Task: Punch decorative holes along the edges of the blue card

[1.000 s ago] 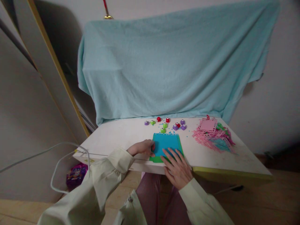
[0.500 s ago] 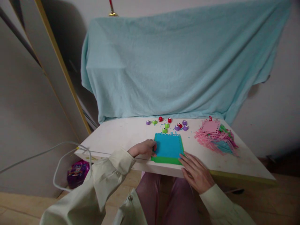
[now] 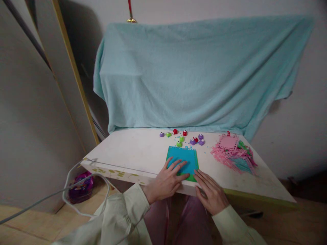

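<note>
A blue sheet of paper (image 3: 187, 156) with small holes along its top and right edges lies over a green sheet (image 3: 191, 178) near the table's front edge. Across the lower left of the blue sheet my left hand (image 3: 168, 178) rests flat with its fingers spread. My right hand (image 3: 211, 191) lies at the lower right corner, fingers stretched out and fingertips touching the sheets' edge. Behind the sheets sit several small hole punches in purple (image 3: 192, 141), green (image 3: 179, 144) and red (image 3: 185, 133), with tiny blue paper bits scattered around them.
A heap of pink paper strips (image 3: 222, 153) with a pink punched sheet (image 3: 228, 142) on top lies at the right of the white table (image 3: 127, 149). A light blue cloth (image 3: 194, 75) hangs behind. A pale cable (image 3: 107, 190) loops past the left front corner.
My left hand has left the sheets' left edge, moved right and opened flat on the blue sheet. My right hand stays at the lower right corner. The view has shifted slightly.
</note>
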